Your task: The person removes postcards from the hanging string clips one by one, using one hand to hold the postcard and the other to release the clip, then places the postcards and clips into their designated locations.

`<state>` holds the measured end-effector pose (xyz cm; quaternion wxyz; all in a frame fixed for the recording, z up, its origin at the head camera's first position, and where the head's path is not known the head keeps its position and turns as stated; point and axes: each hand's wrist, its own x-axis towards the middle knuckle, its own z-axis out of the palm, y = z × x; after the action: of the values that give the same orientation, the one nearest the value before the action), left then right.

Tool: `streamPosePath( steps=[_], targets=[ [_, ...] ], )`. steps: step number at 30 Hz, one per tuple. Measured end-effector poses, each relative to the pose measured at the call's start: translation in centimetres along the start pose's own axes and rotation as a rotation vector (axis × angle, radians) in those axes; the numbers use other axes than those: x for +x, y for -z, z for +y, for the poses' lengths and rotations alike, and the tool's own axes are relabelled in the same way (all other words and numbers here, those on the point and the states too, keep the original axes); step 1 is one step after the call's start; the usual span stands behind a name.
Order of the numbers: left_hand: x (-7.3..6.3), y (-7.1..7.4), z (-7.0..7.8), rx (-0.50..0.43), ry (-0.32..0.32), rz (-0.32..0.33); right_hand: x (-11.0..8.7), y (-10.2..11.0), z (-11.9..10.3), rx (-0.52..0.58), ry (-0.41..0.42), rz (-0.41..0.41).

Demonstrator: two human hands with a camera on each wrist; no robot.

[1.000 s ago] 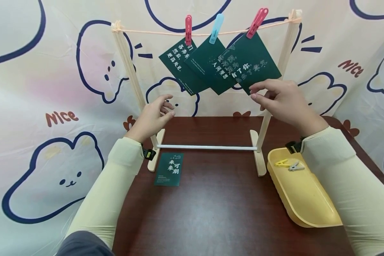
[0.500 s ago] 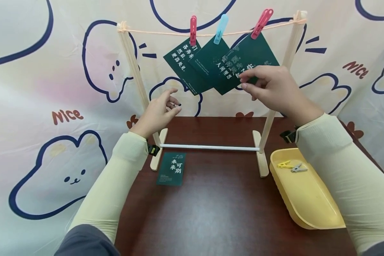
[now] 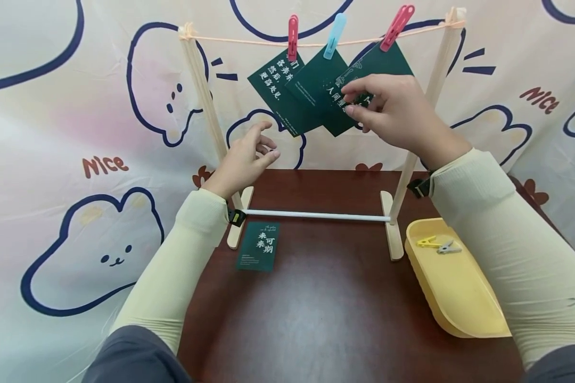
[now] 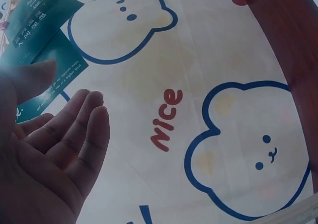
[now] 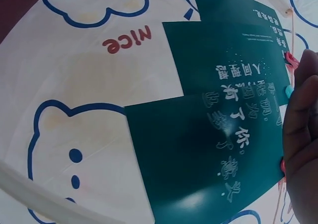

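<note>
Three dark green cards with white lettering hang by clothespins from a pale string, overlapping: a left card [image 3: 278, 98], a middle card [image 3: 311, 88] and a right card [image 5: 198, 149]. A pink clothespin [image 3: 293, 37] holds the left one, a blue clothespin [image 3: 335, 36] the middle one, another pink clothespin [image 3: 397, 27] the right one. My right hand [image 3: 395, 114] is in front of the right card and hides much of it in the head view; its bent fingers hold nothing. Below and left of the cards, my left hand [image 3: 244, 162] is raised with loose fingers, holding nothing.
A wooden stand [image 3: 203, 96] with a white crossbar [image 3: 316, 215] carries the string. Another green card [image 3: 259, 247] lies on the brown table [image 3: 316, 308] by its left foot. At right, a yellow tray [image 3: 469, 298] contains a yellow clothespin [image 3: 428, 242] and a grey clothespin [image 3: 449, 247].
My right hand has moved left and up, from the right card's lower corner to across its front. My left hand has shifted slightly up and right. The cards still hang in place.
</note>
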<state>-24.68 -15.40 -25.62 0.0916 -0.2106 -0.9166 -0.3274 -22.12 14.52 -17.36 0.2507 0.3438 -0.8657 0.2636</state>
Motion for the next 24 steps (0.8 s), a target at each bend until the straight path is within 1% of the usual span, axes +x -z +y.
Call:
streamPosePath(
  steps=[6, 11, 20, 24],
  targets=[
    [0.2, -0.1, 0.5, -0.003, 0.012, 0.008, 1.0, 0.3, -0.6, 0.005, -0.027, -0.032],
    [0.6, -0.4, 0.8, -0.017, 0.032, -0.001, 2.3, 0.2, -1.2, -0.027, -0.031, -0.056],
    [1.3, -1.0, 0.8, -0.059, 0.089, -0.008, 4.1, 0.4, -2.0, -0.102, 0.004, -0.041],
    [1.5, -1.2, 0.7, -0.081, 0.103, -0.002, 4.6, 0.7, -2.4, -0.122, -0.005, -0.044]
  ],
)
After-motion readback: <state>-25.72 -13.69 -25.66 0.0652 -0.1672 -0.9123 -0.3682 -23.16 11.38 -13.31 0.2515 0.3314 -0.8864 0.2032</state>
